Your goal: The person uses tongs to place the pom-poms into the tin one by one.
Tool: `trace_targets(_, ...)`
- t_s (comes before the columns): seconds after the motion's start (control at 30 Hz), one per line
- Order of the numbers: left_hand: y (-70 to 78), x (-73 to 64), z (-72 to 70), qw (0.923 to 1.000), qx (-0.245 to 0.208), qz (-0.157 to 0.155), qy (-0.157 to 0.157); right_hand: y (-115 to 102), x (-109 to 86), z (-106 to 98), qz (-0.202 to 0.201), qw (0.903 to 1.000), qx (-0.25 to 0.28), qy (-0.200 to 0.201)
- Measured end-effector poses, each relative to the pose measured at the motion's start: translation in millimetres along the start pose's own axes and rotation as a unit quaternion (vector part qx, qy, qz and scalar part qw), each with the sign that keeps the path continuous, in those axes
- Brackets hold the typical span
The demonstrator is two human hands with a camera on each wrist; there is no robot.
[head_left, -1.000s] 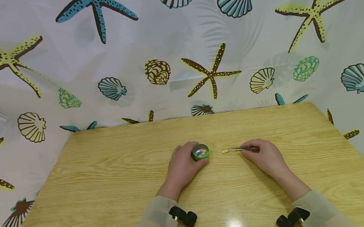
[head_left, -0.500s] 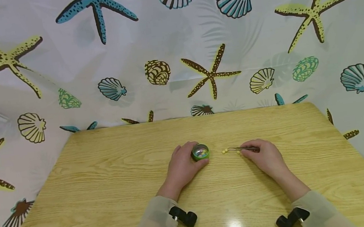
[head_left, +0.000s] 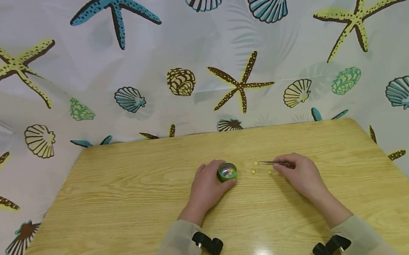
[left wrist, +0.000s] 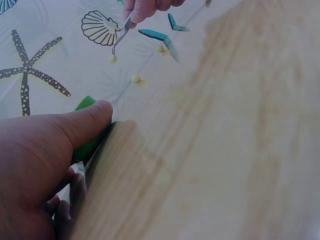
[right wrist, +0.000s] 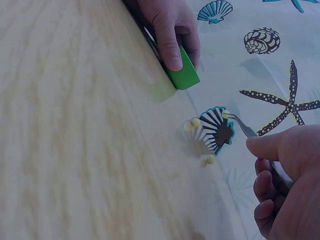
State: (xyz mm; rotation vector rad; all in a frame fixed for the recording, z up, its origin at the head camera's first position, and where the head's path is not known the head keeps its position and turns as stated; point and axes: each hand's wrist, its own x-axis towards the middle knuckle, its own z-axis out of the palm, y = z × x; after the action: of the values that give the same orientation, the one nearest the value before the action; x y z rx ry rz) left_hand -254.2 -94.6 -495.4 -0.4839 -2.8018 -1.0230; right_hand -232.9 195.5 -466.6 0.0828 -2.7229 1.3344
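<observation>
In the head view my left hand [head_left: 208, 186] curls round a small round green container [head_left: 228, 179], thumb on its near side. Several small coloured pieces show inside. The left wrist view shows the thumb along its green wall [left wrist: 89, 146]. To the right, my right hand [head_left: 303, 173] pinches metal tweezers [head_left: 273, 162] with bent tips pointing left. At the tips is a small yellow ball [head_left: 256, 163], which the right wrist view shows held just above the table. Two more yellow balls, one nearer the container [head_left: 253, 172] and one below the tweezers [head_left: 270, 172], lie on the wood.
The wooden table [head_left: 128, 186] stretches to both sides and toward the person. Behind it hangs a pale cloth [head_left: 194, 40] printed with starfish and shells. Each sleeve carries a black wrist mount, one on the left [head_left: 208, 243] and one on the right [head_left: 332, 247].
The tweezers' tips have lifted one yellow ball away from the ball beside it, slightly up and right in the head view. The left hand stays on the container; the head view has shifted slightly.
</observation>
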Motion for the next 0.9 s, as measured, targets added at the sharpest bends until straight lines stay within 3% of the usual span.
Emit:
trace_targets(0.47, -2.9, -0.1, 1.9, 0.9999, 0.012, -0.001, -0.005, -31.3, 4.1, 11.6, -0.015, 0.9987, 0.045, -0.017)
trace_targets(0.9, -3.9, 0.9, 1.1, 1.0, 0.007, 0.005, -0.003, -45.9, 10.0, 34.9, -0.036, 0.9982, 0.039, -0.027)
